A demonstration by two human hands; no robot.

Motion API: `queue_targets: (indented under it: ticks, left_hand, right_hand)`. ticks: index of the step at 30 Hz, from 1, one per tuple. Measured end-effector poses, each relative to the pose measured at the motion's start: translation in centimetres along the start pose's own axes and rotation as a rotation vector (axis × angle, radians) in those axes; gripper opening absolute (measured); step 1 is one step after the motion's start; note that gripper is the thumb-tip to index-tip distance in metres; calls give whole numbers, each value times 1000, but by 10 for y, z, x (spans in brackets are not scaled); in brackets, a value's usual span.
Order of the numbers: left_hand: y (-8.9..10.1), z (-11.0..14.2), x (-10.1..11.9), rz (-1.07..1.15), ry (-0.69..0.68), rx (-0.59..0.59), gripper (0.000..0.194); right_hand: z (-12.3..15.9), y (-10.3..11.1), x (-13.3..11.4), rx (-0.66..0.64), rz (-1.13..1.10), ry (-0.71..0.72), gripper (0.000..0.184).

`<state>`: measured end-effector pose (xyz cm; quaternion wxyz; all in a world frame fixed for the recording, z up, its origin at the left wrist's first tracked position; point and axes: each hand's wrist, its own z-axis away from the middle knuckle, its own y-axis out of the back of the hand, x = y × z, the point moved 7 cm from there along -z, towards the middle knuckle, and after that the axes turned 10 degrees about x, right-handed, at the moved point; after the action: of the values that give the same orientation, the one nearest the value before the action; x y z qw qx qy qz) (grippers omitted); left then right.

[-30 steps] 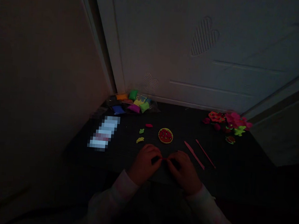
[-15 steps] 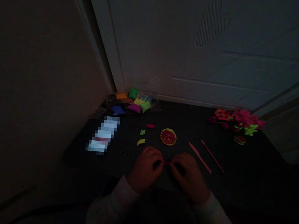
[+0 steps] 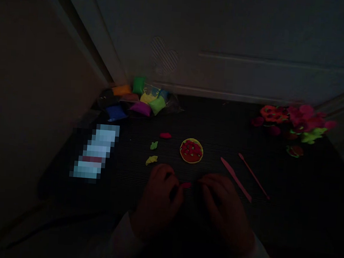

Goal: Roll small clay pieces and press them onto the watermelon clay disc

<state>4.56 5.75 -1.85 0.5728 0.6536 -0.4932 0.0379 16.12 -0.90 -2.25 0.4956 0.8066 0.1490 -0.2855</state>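
Note:
Between the thumb and forefinger of my left hand (image 3: pixel 158 201) a small piece of red clay (image 3: pixel 186 185) is pinched, its end sticking out to the right. Across a narrow gap, my right hand (image 3: pixel 226 211) is closed, thumb and fingertips together; whether a bit of clay is in them is too dark to tell. Beyond both hands lies a round clay disc (image 3: pixel 191 151) with a yellow rim and red top with small green dots. Left of it are a red clay lump (image 3: pixel 165 135), a green clay bit (image 3: pixel 154 145) and a yellow clay bit (image 3: pixel 151 160).
A pink plastic knife (image 3: pixel 236 179) and a thin pink stick tool (image 3: pixel 254 176) lie right of the disc. Several coloured clay packets (image 3: pixel 140 108) sit at the back left, above a blurred bright screen (image 3: pixel 95 152). Clay flowers (image 3: pixel 302 119) stand at the back right.
My hands have moved apart; the red clay stretched between them now shows only at my left fingertips. The view has tilted down and come closer to the table.

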Motion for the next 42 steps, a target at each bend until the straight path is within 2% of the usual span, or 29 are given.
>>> queue_targets:
  ticks: [3,6,10,19,24,29,33,37,42]
  left_hand:
    - [1,0,-3,-13,28,-1,6]
    - [4,2,-2,13,-6,6,19]
    - [4,5,1,6,-84,-29,32]
    - [-2,9,2,-73,-104,-85,35]
    - [2,13,1,-97,-149,-94,38]
    - [7,16,1,-149,-194,-103,38]
    - [7,18,0,-165,-200,-99,36]
    - [6,18,0,-128,-176,-110,34]
    - [5,17,3,-150,-204,-137,43]
  right_hand:
    - [3,-2,-4,-59,42,72,23]
    - [6,-5,-11,-112,117,181,30]
    - [7,-6,-16,-115,185,242,32]
    - [6,-6,-17,-115,191,263,30]
    - [5,-5,-19,-69,176,242,27]
    - [6,-5,-16,-91,168,234,26]
    - [7,-6,-12,-132,152,228,29]
    - [6,-5,-13,-102,156,224,27]
    - [5,-6,-14,-80,181,219,29]
